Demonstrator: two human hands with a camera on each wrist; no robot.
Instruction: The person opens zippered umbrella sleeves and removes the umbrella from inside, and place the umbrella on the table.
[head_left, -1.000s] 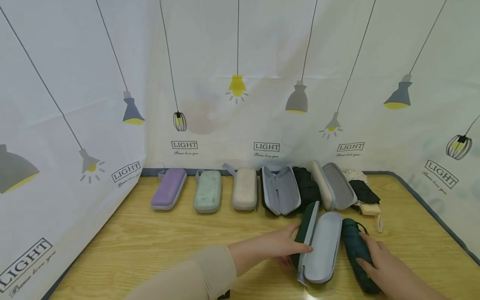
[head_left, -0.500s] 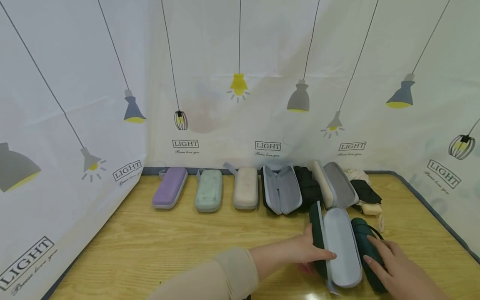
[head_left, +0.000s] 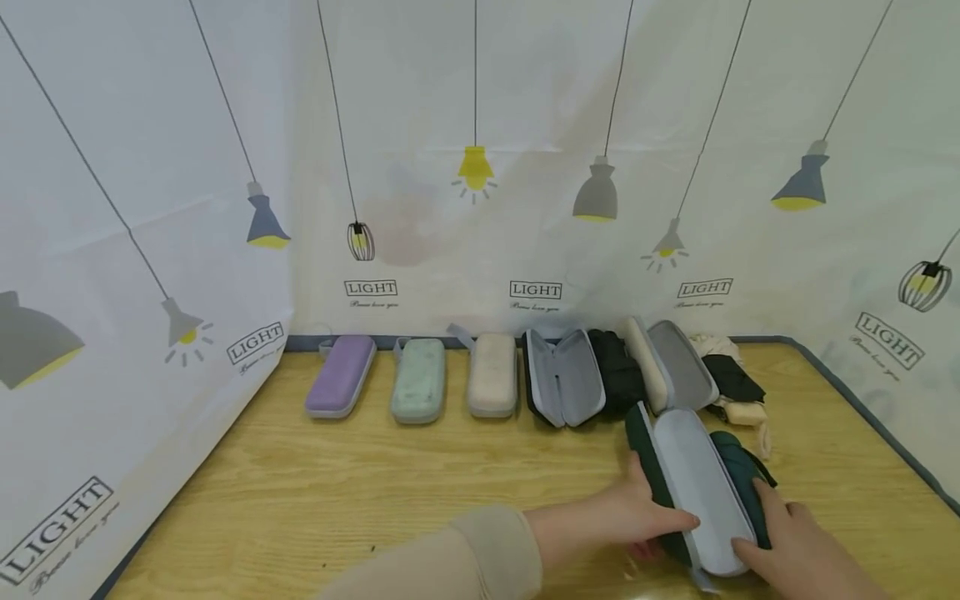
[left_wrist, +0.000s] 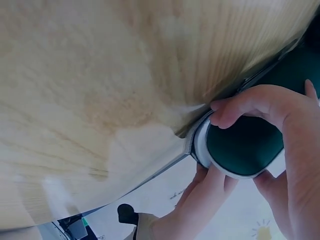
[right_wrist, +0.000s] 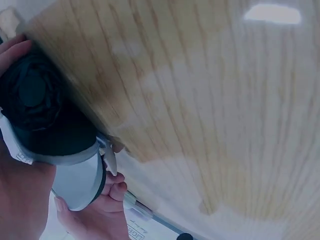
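An unzipped dark green hard case [head_left: 701,487] with a pale lining stands at the front right in the head view. My left hand [head_left: 643,508] grips its left half, thumb over the inner edge and fingers behind the green shell [left_wrist: 245,145]. Against the right side of the case lies a folded dark green umbrella [head_left: 738,467] with a strap. My right hand [head_left: 802,533] has its fingers round the umbrella and its thumb on the case's near right rim. From the right wrist, the umbrella's bunched cloth end [right_wrist: 32,92] shows beside the case; part of it is hidden by the hand.
Closed cases stand along the back: purple [head_left: 341,377], mint [head_left: 418,381] and cream [head_left: 492,377]. An open black case [head_left: 562,379], a black folded umbrella [head_left: 617,375] and an open cream case [head_left: 678,367] follow. A black and beige bundle [head_left: 735,383] lies right. Printed cloth hangs behind the wooden table [head_left: 390,483].
My left hand has moved the green case rightward against the umbrella and turned it slightly. My right thumb has come from the umbrella onto the case's rim.
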